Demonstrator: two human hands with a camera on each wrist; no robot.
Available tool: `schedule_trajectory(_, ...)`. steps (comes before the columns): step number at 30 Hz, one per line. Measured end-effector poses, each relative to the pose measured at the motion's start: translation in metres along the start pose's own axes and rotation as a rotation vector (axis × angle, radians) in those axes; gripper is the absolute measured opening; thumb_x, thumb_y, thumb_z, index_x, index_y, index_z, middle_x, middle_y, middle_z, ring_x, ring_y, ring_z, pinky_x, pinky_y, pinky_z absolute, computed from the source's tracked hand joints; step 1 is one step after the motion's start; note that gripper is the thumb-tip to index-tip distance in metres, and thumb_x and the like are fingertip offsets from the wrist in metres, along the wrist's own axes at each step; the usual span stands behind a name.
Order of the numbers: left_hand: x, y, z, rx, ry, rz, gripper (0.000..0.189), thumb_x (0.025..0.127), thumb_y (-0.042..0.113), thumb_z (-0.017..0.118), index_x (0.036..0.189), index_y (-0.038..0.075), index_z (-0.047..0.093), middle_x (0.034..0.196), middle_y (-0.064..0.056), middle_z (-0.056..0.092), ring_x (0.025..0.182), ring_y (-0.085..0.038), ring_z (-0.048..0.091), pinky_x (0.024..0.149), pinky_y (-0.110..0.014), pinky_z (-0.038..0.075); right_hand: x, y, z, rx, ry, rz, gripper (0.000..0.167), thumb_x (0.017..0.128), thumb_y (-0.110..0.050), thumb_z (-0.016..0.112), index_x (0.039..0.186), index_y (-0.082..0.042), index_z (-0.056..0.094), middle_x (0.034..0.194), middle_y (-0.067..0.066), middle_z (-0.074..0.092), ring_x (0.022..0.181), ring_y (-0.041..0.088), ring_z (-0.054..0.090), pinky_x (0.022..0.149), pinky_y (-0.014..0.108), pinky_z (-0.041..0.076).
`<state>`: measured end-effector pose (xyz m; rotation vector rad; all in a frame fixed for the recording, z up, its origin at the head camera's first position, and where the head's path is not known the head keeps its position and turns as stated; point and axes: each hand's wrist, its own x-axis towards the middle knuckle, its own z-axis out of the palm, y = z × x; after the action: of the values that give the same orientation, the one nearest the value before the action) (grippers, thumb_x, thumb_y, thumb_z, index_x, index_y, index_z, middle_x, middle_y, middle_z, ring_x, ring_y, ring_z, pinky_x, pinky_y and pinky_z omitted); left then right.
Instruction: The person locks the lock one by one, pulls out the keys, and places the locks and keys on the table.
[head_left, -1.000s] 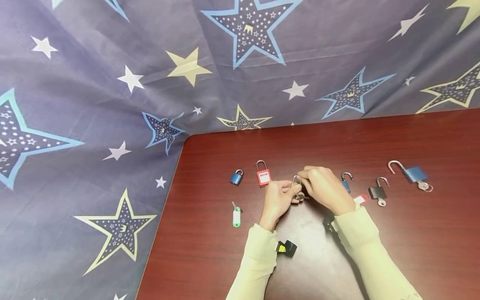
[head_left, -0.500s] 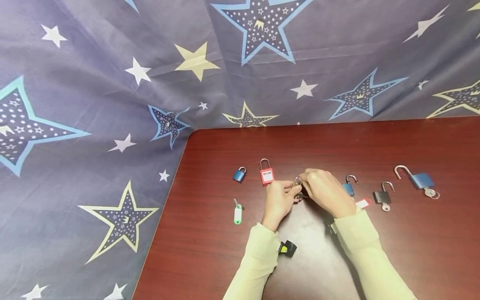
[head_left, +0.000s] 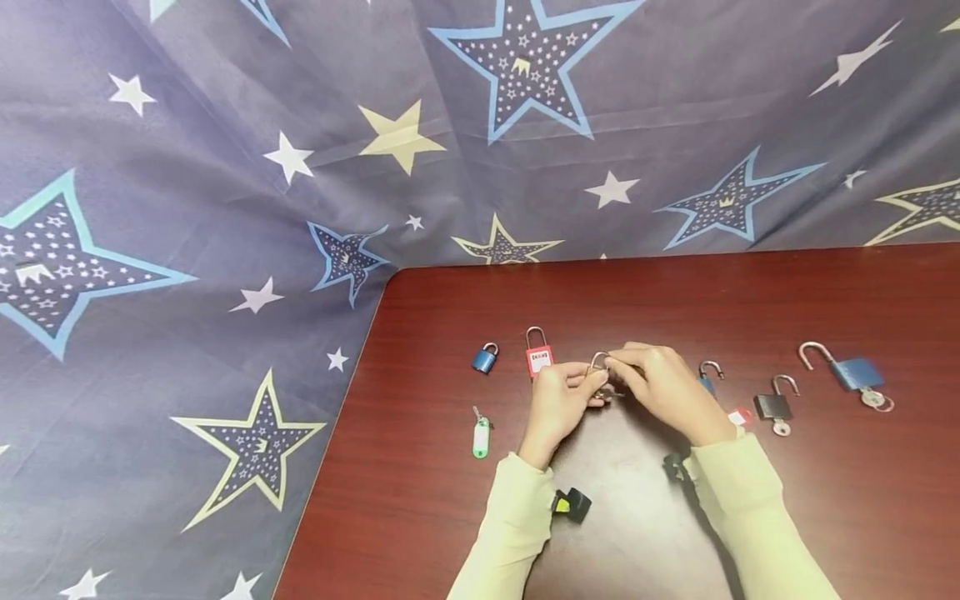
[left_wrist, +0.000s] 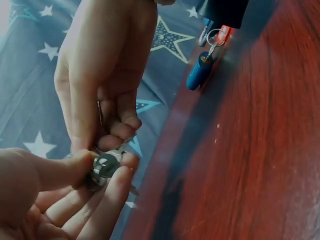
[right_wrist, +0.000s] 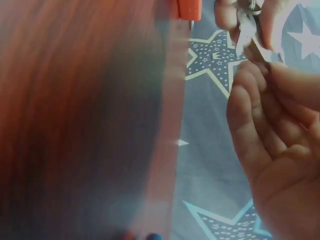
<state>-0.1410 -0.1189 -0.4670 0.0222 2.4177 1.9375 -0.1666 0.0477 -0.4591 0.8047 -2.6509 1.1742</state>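
My left hand (head_left: 555,408) grips a small metal padlock (left_wrist: 103,166) between thumb and fingers, its shackle (head_left: 597,358) pointing up and away. A key (left_wrist: 134,190) sticks out below the lock body in the left wrist view. From the right, my right hand (head_left: 667,387) reaches in, thumb and forefinger pinching at the shackle side of the same padlock. Its other fingers (right_wrist: 245,115) curl loosely in the right wrist view. Much of the lock body is hidden behind the left thumb.
Left of the hands lie a small blue padlock (head_left: 485,359), a red padlock (head_left: 539,360) and a green key tag (head_left: 481,437). To the right are a blue padlock (head_left: 707,383), red tag (head_left: 740,417), black padlock (head_left: 773,407) and larger blue padlock (head_left: 858,374). A star-patterned curtain (head_left: 300,208) borders the table.
The head view has shifted slightly. My right hand and forearm have drawn a little to the right, with fingertips still at the shackle; my left hand keeps holding the padlock in much the same place.
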Motion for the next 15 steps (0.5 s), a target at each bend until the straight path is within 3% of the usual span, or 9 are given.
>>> schedule_trajectory(4,0.003,0.0,-0.011,-0.055,0.053,0.017,0.021,0.093,0.017,0.07,0.098,-0.003,0.076,0.085,-0.016,0.076,0.079,-0.028,0.075,0.071,-0.042,0.061,-0.001,0.001,-0.004,0.278,-0.09,0.189,0.021,0.1,-0.022,0.061,0.107,-0.006,0.071,0.082,0.006,0.071,0.07,0.02,0.065,0.066,0.033,0.056)
schedule_trajectory(7,0.006,0.003,-0.022,-0.11,0.087,0.029,0.024,0.092,0.021,0.071,0.1,-0.001,0.076,0.087,-0.017,0.076,0.087,-0.023,0.075,0.078,-0.042,0.059,-0.001,0.001,-0.009,0.476,-0.156,0.291,0.031,0.099,-0.026,0.062,0.116,-0.001,0.067,0.087,0.019,0.071,0.07,0.033,0.067,0.061,0.039,0.058)
schedule_trajectory(11,0.008,0.006,-0.029,-0.194,0.086,0.004,0.025,0.092,0.021,0.072,0.103,-0.001,0.076,0.092,-0.018,0.076,0.092,-0.018,0.074,0.084,-0.038,0.056,-0.001,-0.002,-0.007,0.589,-0.182,0.299,0.032,0.097,-0.028,0.065,0.119,-0.006,0.068,0.088,0.026,0.069,0.065,0.038,0.064,0.054,0.043,0.056)
schedule_trajectory(15,0.007,0.006,-0.027,-0.244,0.083,-0.014,0.028,0.091,0.023,0.073,0.106,-0.001,0.075,0.094,-0.012,0.077,0.093,-0.015,0.073,0.088,-0.038,0.056,0.0,-0.006,0.002,0.578,-0.14,0.258,0.026,0.095,-0.023,0.068,0.115,-0.006,0.072,0.093,0.022,0.071,0.064,0.031,0.065,0.053,0.038,0.055)
